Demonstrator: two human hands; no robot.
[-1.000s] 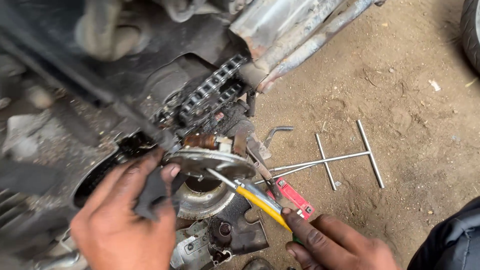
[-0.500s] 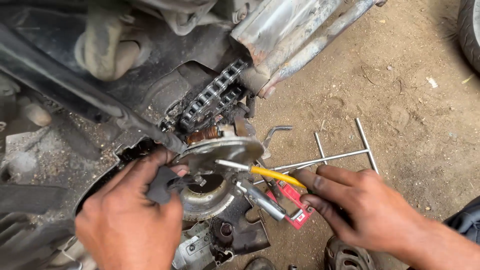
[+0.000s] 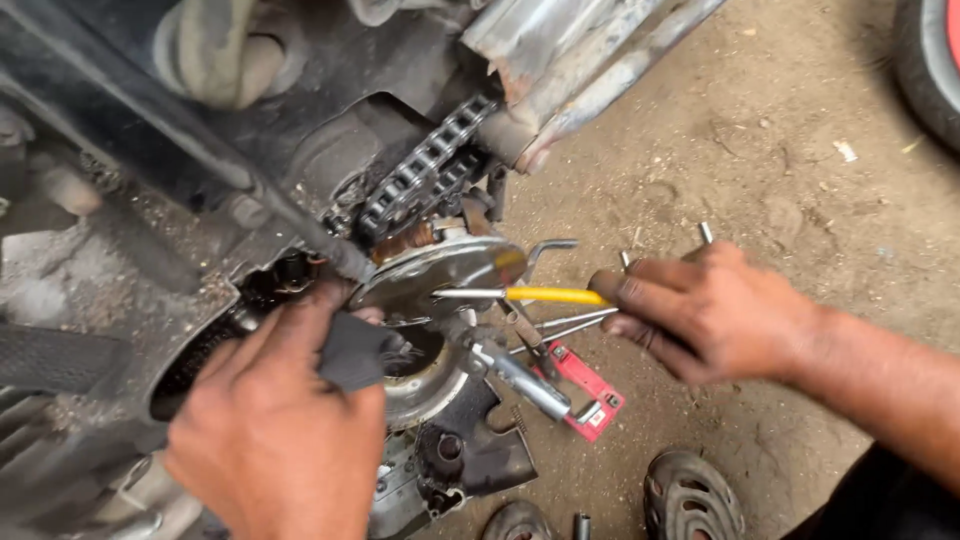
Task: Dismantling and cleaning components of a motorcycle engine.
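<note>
**Screwdriver at the engine's round plate**

The open side of the engine case (image 3: 300,400) works as a housing: inside it sit a shiny round drum (image 3: 425,375) and, above that, a flat round metal plate (image 3: 440,275), with a drive chain (image 3: 425,175) running up and away behind them.

The right hand (image 3: 715,310) is closed around the far end of a yellow-handled screwdriver (image 3: 520,295). Its long axis lies nearly level across the view, the bare metal tip pointing left and resting against the plate. The left hand (image 3: 275,430) is curled shut on a dark rag (image 3: 355,350), pressed to the drum's left rim.

On the dirt ground (image 3: 800,180) below the screwdriver lie a red tool (image 3: 585,385) and a thin metal T-bar (image 3: 570,325), partly covered by the right hand. A sandal (image 3: 690,495) shows at the ground's lower edge.

What the rag covers cannot be made out, and the screwdriver's grip end is hidden in the palm.
</note>
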